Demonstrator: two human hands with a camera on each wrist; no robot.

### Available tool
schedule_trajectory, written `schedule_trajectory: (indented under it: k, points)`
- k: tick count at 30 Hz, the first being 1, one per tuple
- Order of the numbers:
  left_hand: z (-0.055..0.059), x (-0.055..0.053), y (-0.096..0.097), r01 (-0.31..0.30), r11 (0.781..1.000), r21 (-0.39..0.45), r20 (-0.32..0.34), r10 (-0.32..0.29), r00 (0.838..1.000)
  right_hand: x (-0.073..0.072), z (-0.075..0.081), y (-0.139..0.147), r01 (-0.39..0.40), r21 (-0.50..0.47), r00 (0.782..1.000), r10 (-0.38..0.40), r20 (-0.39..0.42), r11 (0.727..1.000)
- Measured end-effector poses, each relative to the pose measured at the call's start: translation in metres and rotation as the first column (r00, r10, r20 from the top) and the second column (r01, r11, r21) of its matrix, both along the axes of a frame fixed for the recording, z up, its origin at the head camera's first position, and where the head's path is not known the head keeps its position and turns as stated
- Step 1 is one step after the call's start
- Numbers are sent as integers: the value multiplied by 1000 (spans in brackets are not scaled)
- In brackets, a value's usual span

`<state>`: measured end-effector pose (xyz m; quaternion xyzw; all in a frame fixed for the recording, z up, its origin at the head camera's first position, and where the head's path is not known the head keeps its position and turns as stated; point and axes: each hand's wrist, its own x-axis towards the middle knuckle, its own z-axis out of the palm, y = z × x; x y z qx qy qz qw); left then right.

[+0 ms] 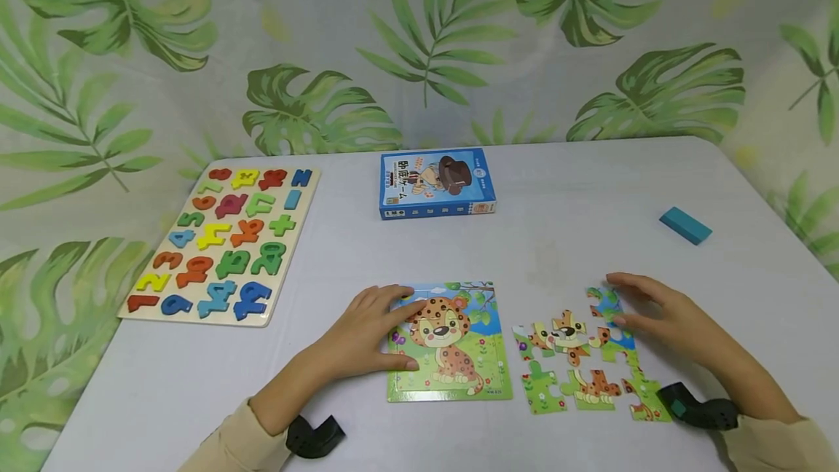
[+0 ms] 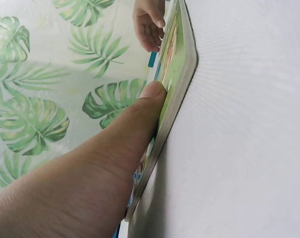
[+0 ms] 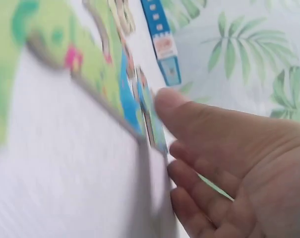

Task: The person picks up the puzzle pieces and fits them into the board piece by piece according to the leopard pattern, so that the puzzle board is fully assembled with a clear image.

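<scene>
A square puzzle board [image 1: 459, 355] printed with a spotted leopard cub lies flat on the white table. My left hand [image 1: 363, 330] rests on its left side with fingers spread, the thumb [image 2: 152, 91] near the board's edge. To the right of the board lie loose jigsaw pieces [image 1: 596, 390], some joined, showing parts of the same leopard. My right hand [image 1: 668, 319] is at the upper right of these pieces, fingers relaxed and apart. Its thumb [image 3: 172, 101] and fingertips are right at the edge of a blue-and-green corner piece [image 1: 609, 301].
A wooden number board [image 1: 216, 246] with colourful numerals and signs lies at the left. A blue game box [image 1: 435, 184] stands at the back middle. Far to the right is a teal block [image 1: 685, 226]. Leaf-patterned cloth [image 1: 432, 42] hangs behind the table.
</scene>
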<state>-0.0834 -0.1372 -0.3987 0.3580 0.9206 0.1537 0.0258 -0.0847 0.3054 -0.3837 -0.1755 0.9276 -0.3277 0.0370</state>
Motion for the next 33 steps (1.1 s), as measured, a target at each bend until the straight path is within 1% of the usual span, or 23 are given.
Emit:
schedule_trajectory:
  k: [5,8,9,10,13,18,22,25,27,30,33]
  points:
    - [0,0,0,2,1000,4,6,-2,1000,-1,-3,3,-27,57,998,30,-61,998]
    - [0,0,0,4,1000,3,3,-4,1000,-2,-2,2,4,107,996,6,-92,994]
    - [0,0,0,5,1000,3,2,-5,1000,-1,-1,2,15,111,995,-4,-96,994]
    - [0,0,0,5,1000,3,3,-5,1000,-1,0,1,25,109,995,-14,-99,994]
    - [0,0,0,4,1000,2,7,-4,1000,-2,4,0,57,108,989,-41,-144,993]
    - [-1,0,0,3,1000,1,9,-3,1000,1,15,-11,60,23,973,-54,-223,998]
    - [0,0,0,3,1000,-1,5,-3,1000,5,29,-34,7,-55,959,-22,-282,998]
    - [1,0,0,6,1000,-4,4,-6,1000,7,41,-56,-60,-71,940,33,-339,996]
    - [2,1,0,8,1000,-5,5,-8,1000,7,48,-71,-100,-71,930,68,-360,992]
    - [2,1,1,11,1000,-6,4,-11,1000,5,51,-94,-168,-85,923,127,-362,982]
    - [2,2,3,6,1000,-10,3,-6,1000,2,48,-116,-227,-100,929,184,-321,969]
